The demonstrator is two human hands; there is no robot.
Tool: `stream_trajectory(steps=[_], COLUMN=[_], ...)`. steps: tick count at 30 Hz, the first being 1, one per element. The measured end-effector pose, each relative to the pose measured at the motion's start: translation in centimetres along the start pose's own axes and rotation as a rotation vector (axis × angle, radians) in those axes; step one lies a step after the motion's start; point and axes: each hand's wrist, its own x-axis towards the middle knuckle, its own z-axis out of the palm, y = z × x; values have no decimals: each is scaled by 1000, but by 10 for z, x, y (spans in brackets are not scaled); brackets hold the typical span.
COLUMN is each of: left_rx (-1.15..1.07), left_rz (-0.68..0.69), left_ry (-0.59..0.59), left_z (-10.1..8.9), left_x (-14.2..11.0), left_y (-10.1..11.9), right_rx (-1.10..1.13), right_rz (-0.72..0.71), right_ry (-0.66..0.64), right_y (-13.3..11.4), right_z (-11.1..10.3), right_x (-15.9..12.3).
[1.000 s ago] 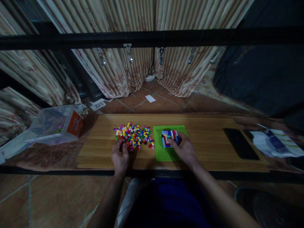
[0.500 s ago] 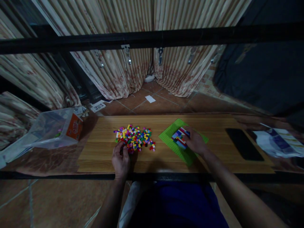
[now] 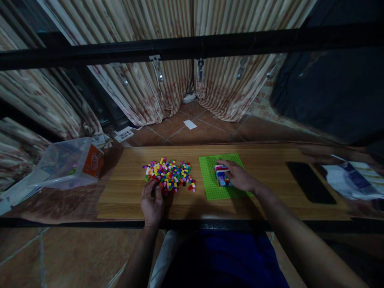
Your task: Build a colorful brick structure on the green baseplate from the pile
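Note:
A small block build (image 3: 222,176) of red, white and blue toy bricks sits on a green studded baseplate (image 3: 209,188). My right hand (image 3: 240,177) grips the build from its right side, with fingers over the top. The palm hides the build's right part. To the left lies a loose pile of small coloured toy bricks (image 3: 172,174). My left hand (image 3: 152,203) rests at the pile's near left edge, its fingers curved and its thumb apart from them. I see nothing between them.
Both hands work over a wooden board (image 3: 126,200). A dark phone-like slab (image 3: 310,182) lies at its right end, beside a white and purple plastic packet (image 3: 354,180). A clear plastic bin (image 3: 64,166) with an orange label stands left. A dark bar (image 3: 192,46) crosses beyond the board.
The green baseplate and the build on it have turned, so the plate's edges now lie nearly square to the board. My right hand moved with them. My left hand stays by the pile.

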Motion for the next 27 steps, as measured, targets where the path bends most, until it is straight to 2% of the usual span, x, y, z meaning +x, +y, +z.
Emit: stream_trajectory(steps=[11,14,17,19,22,27], left_rx=[-11,-26,-46,-64,-96,-128], left_rz=[8,-3,-19,-34,-56,-68], left_ry=[-10,-3,5,6,24,23], left_z=[0,0,0,0,-1,-3], left_x=[-1,-2,-4,-5,-6,-7], left_y=[4,5,6,6,5,5], right_rx=[-16,-48,-62,-52,-32,-88], right_rz=[-7,-20,-30,-81,-164,-143], right_ry=[59,136,228,242,176,137], right_y=[-19,-31,-53,-72,-99,-121], right_z=[16,15,20,30,51,79], right_x=[-6,-7,-11,-14,-15,-5])
